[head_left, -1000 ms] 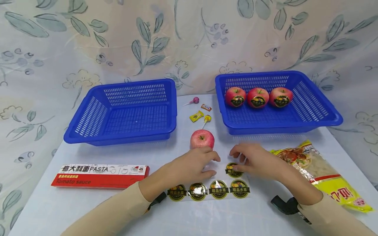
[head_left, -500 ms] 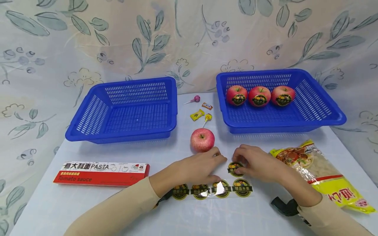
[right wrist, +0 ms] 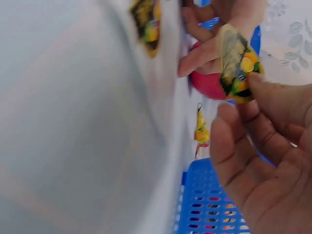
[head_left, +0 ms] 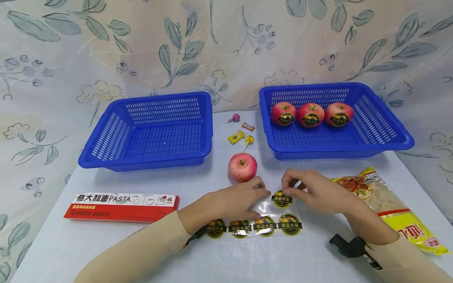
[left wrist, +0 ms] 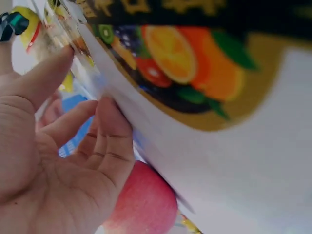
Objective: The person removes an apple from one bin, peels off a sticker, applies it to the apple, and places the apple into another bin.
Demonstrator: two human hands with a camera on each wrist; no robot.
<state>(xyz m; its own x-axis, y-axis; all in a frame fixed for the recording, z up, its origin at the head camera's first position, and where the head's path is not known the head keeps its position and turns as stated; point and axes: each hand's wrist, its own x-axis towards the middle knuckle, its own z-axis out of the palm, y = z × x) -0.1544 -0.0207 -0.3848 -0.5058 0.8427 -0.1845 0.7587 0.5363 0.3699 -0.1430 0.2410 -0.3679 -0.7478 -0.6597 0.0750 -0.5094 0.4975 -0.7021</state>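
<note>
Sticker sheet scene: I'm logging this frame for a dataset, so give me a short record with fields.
left hand: left hand presses sticker sheet flat
right hand: right hand pinches fruit sticker, peeling it up
nearby: bare apple beside the hands
right basket: three stickered apples
left basket: no fruit

Both arms wear long beige sleeves, close-fitting to the wrist. Near the sticker sheet point(head_left: 253, 226), a black strap shows under the left cuff — on the right wrist sits a chunkier black camera mount. Hands bare.
</note>
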